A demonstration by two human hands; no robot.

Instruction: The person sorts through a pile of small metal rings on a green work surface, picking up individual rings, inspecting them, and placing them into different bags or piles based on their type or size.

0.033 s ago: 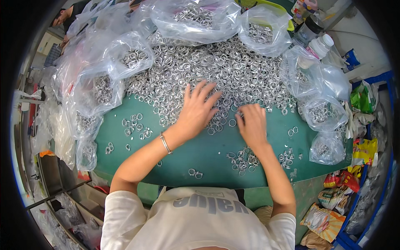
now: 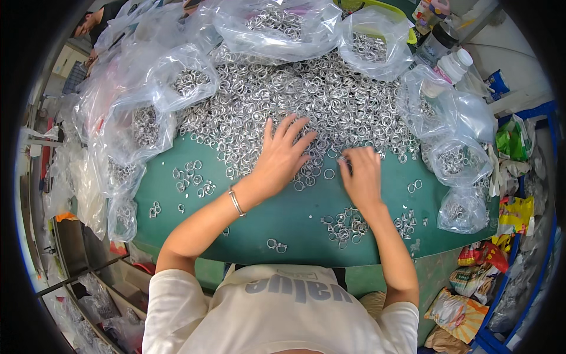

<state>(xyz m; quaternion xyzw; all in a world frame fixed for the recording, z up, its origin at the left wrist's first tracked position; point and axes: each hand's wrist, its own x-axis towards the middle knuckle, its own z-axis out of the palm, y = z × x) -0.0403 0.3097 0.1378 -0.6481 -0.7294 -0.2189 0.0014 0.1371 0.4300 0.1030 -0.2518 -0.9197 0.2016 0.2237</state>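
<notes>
A broad heap of small silver metal rings (image 2: 306, 88) covers the far half of a green tabletop (image 2: 265, 218). My left hand (image 2: 283, 154) lies on the near edge of the heap, palm down with its fingers spread. Close by on the right, my right hand (image 2: 361, 171) has its fingers bent, thumb and forefinger together at the heap's edge. A small silver ring (image 2: 342, 159) seems to be pinched at those fingertips, partly hidden. Nearer me, below the right hand, sits a small group of rings (image 2: 345, 227).
Clear plastic bags holding rings stand around the heap, such as a back bag (image 2: 283, 41), a left bag (image 2: 144, 127) and a right bag (image 2: 457, 159). Small ring groups (image 2: 190, 177) lie at left. White bottle (image 2: 454, 65) stands back right. Another person (image 2: 97, 26) is far left.
My right hand has shifted slightly to the right, away from my left hand. The left hand has moved only a little, still spread on the rings.
</notes>
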